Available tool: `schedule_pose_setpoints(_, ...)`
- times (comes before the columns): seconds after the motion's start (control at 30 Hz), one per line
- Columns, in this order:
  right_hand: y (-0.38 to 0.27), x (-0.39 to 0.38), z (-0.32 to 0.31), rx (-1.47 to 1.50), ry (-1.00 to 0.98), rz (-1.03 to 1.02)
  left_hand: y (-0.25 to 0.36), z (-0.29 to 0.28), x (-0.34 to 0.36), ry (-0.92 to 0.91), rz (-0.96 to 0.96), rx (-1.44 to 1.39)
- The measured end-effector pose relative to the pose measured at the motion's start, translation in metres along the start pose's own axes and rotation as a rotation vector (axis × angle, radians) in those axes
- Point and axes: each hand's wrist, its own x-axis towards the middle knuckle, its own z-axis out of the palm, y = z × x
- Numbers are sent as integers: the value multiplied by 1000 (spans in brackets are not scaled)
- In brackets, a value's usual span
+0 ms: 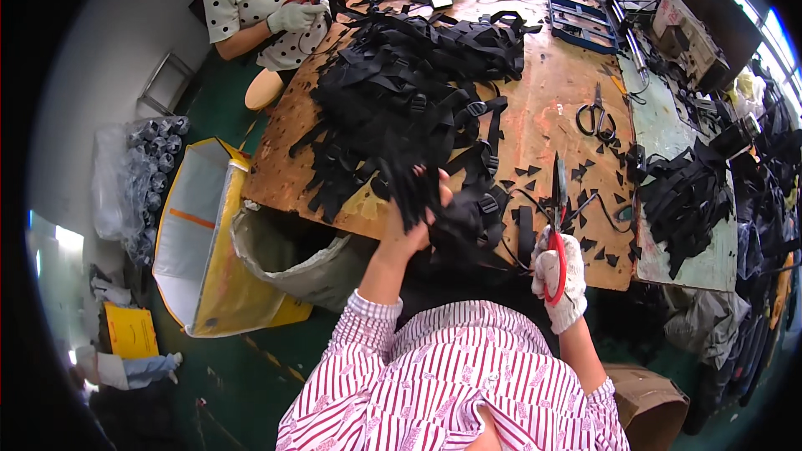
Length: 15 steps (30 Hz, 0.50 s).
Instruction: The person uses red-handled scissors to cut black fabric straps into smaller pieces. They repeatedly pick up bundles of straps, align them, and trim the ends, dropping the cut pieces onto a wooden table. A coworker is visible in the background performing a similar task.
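Note:
My bare left hand point(408, 232) is closed around a bunch of black webbing straps point(409, 192), blurred by motion, over the table's near edge. Some of its fingers are hidden by the straps. On my right hand point(573, 274) is a white knit glove. It grips red-handled scissors point(554, 263), whose dark blades point away from me over the tabletop. Beyond my left hand lies a large heap of black straps point(376, 92), several with plastic buckles point(476, 108). Small black triangular offcuts point(585, 244) are scattered around the scissors.
On the worn wooden table point(551, 75) lie black-handled scissors point(596, 119) and a blue tray point(581, 23). More straps point(685, 200) rest at right. A pale sack point(322, 271) and yellow bin point(205, 234) stand at left. A co-worker wearing gloves point(296, 18) sits at far left.

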Motion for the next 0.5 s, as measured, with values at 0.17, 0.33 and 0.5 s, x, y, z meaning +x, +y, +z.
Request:
schedule_pose_setpoints(0.17,-8,-3,5,19,98,-3,73,72,29,148,581,724)
schedule_pose_setpoints(0.33,-3,-2,-1,87,56,-50,75,28,38,207,512,561)
schedule_pose_setpoints(0.5,-1,0,-3,70,72,-34,42,-10,72,492,137,916)
